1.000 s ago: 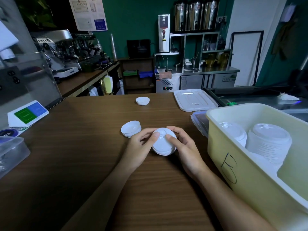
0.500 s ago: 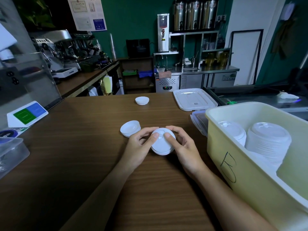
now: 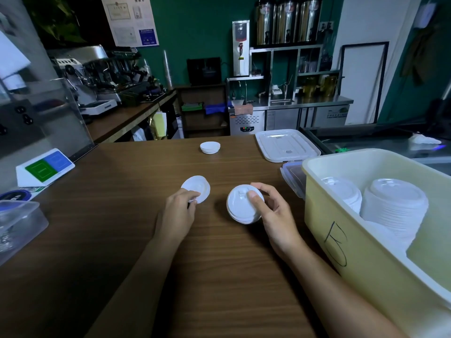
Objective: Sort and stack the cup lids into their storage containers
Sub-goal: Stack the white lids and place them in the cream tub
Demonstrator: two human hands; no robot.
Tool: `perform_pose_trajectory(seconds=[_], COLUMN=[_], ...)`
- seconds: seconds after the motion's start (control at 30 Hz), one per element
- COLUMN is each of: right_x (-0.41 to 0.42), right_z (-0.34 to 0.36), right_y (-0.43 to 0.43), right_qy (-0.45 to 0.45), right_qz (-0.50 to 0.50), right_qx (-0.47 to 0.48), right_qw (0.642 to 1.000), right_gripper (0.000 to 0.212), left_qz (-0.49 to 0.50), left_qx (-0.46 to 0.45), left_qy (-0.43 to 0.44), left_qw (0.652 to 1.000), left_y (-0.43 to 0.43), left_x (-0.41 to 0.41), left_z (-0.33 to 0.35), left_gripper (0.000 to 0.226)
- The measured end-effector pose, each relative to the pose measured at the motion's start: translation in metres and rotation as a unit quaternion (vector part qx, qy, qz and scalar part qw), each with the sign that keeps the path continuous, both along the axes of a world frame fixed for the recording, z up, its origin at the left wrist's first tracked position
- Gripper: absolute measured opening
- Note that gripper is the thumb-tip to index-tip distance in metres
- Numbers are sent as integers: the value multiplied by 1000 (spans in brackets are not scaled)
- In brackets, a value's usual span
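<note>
White sip lids (image 3: 242, 206), a short stack at frame centre, are gripped by the curled right hand (image 3: 278, 218), I think for the yellowish bin (image 3: 361, 259) at right holding similar lids, while the left hand (image 3: 174, 215) pinches a separate smaller-lid stack (image 3: 197, 186).

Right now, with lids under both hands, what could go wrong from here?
The right hand grips the larger lid stack from one side only, so its lower lids might slip loose. The left hand pinches the tilted smaller lid stack at one edge, so it may fan apart.
</note>
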State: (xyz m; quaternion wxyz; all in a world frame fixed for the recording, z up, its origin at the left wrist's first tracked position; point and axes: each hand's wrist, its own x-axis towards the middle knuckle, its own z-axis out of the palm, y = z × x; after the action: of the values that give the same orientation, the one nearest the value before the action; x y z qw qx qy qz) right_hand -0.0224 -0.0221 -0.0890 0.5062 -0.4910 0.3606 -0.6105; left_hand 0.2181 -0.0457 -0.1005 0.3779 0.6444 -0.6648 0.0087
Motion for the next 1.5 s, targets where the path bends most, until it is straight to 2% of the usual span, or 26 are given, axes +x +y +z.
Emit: perform_pose_trajectory(seconds=[0.17,0.27,0.4,0.57,0.67,0.73,0.87,1.07,1.13,1.27,1.5], right_x=[0,-2,-3,-4,-5,-5,-2,-1,-1,-2,-4], right_z=[0,-1,-1,-3,-3,-1,1,4,4,3,2], right_y=[1,-1,-3,-3,-4,-2,-1,2,3,2,0], right_qy=[6,17,33,53,62,57,33,19,24,36,40], right_qz=[-24,-54,-80,-80,-69,-47,-4,8,2,-8,-31], right_qx=[-6,-10,-11,-22,-28,-35,-27,-27,-38,-43,-43], right_qw=[1000,998,996,995,995,997,999,999,999,998,998], right_gripper=[19,20,27,28,30,29,28,38,39,22,18], left_qz=[-49,-68,-82,-107,-148,-183,-179,-155,-146,-123,-140], left_qx=[-11,-4,15,-9,28,77,92,101,102,97,89], left_qy=[-17,20,156,299,396,430,435,379,367,287,240], left_qw=[999,997,984,948,906,881,878,907,913,945,957], left_y=[8,16,28,35,36,38,40,36,37,40,39], left_x=[-9,-17,-32,-38,-41,-48,-63,-68,-70,-70,-68], left_z=[9,18,35,49,52,52,44,35,32,28,24], left_gripper=[22,18,16,29,26,23,19,3,9,18,16])
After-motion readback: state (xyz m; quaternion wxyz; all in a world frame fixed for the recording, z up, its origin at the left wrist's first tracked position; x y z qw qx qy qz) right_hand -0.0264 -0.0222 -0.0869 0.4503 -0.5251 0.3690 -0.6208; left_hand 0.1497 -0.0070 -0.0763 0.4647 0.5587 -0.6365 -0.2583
